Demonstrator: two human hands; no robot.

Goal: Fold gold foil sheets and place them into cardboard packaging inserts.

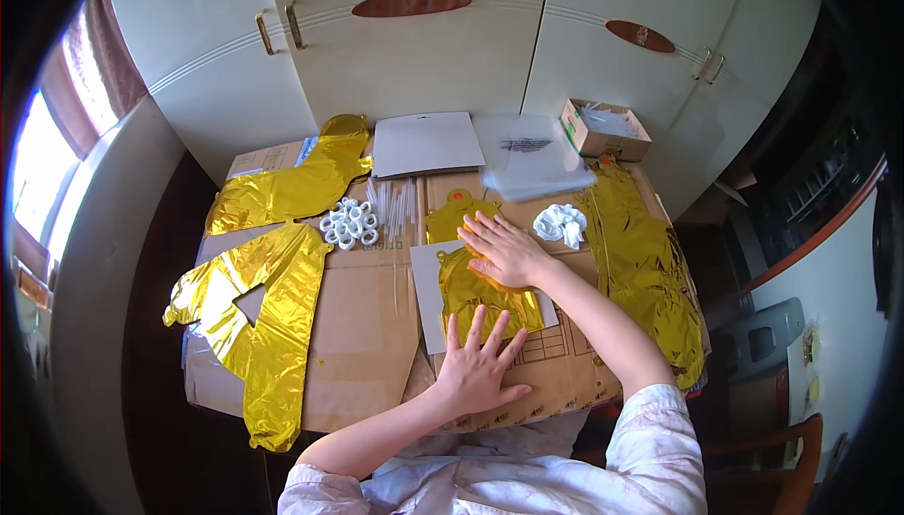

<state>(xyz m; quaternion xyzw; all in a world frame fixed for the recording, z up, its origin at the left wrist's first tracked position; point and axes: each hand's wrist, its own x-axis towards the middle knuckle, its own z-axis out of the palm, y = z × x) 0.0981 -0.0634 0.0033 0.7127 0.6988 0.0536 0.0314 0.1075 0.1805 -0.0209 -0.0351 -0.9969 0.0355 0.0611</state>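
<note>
Now, the right hand (pixel 507 253) is lying flat over the gold foil (pixel 461 284), fingers slightly parted, while the left hand (pixel 480 374) (fingers spread wide) is resting at its lower edge, above a white sheet (pixel 428 294) on the surface (pixel 363 350).

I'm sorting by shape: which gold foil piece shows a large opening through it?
The near-left piece: an angular opening shows in it. None shows in the far-left piece, right-edge foil or visible parts of the central foil.
</note>
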